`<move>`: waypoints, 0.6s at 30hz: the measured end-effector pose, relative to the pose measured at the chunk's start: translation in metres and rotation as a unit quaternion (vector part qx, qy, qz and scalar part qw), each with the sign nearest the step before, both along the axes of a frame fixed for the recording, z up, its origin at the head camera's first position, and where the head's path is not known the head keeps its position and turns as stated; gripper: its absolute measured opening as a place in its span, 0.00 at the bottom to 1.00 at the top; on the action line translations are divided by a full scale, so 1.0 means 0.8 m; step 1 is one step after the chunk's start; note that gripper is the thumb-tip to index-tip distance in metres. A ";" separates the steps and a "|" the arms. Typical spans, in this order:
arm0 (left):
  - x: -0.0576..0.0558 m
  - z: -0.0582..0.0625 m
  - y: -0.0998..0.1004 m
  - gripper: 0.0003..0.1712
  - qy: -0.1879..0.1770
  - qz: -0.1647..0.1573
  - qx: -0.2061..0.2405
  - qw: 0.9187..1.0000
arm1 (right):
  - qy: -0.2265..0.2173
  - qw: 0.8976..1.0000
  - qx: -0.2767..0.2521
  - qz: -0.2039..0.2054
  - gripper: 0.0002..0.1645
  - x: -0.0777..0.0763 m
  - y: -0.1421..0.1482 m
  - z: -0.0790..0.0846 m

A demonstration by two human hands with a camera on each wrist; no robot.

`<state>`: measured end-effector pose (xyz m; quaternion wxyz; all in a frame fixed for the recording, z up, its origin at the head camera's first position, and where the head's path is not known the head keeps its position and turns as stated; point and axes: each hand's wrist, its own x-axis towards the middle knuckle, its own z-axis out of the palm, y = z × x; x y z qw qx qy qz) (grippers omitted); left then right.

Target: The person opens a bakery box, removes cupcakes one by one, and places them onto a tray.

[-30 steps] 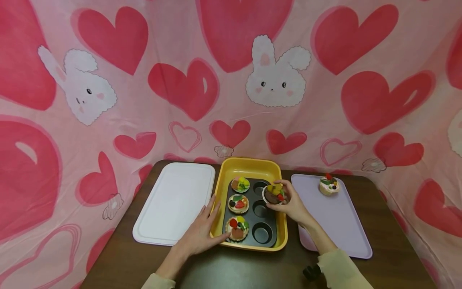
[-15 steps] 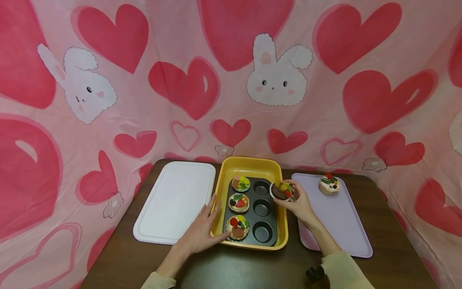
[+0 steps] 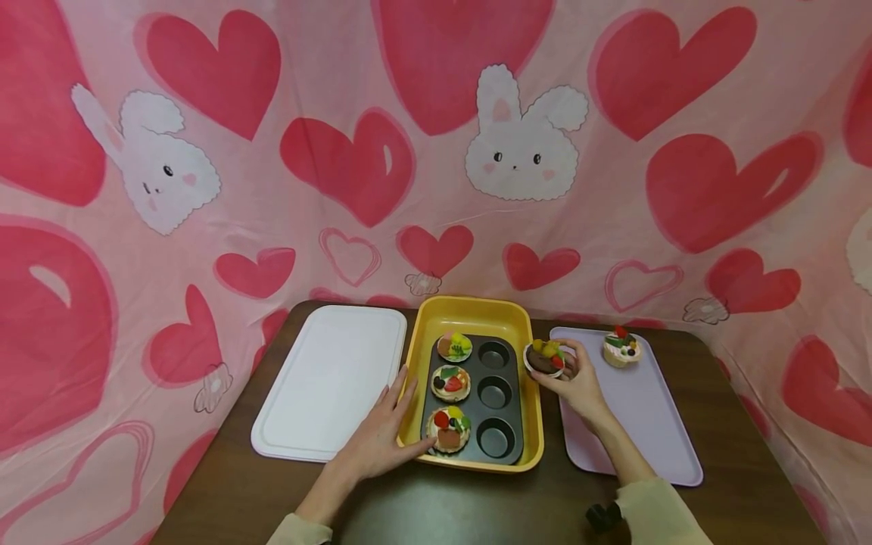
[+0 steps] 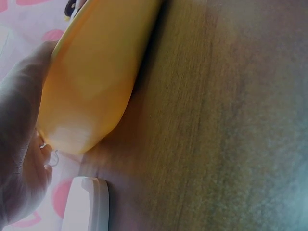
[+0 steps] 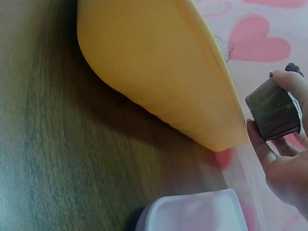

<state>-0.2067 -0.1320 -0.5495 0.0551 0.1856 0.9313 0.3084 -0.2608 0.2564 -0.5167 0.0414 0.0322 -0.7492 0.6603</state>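
My right hand point(image 3: 580, 384) pinches a chocolate cupcake point(image 3: 543, 360) topped with yellow and red fruit, above the right rim of a yellow tub point(image 3: 477, 322). The right wrist view shows the cupcake's dark pleated side point(image 5: 274, 110) between thumb and fingers, clear of the tub. Inside the tub lies a dark muffin pan point(image 3: 473, 401). Its left column holds three fruit-topped pastries, the nearest a tart point(image 3: 448, 430); the right column's cups are bare. My left hand point(image 3: 378, 439) lies with extended, spread fingers along the tub's left rim, thumb near the front tart.
A white board point(image 3: 334, 378) lies left of the tub. To the right, a lilac tray point(image 3: 633, 424) bears one fruit-topped cupcake point(image 3: 621, 348) near its back edge. Behind the brown table point(image 3: 422, 515) hangs a pink heart-and-rabbit cloth point(image 3: 436, 189).
My right hand has carried the chocolate cupcake rightward, from over the muffin pan's right column to the tub's right rim. My left hand has stayed in place.
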 end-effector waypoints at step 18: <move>0.000 -0.001 0.001 0.68 -0.002 0.005 0.002 1.000 | -0.024 0.999 0.010 -0.045 0.41 -0.006 0.037 -0.007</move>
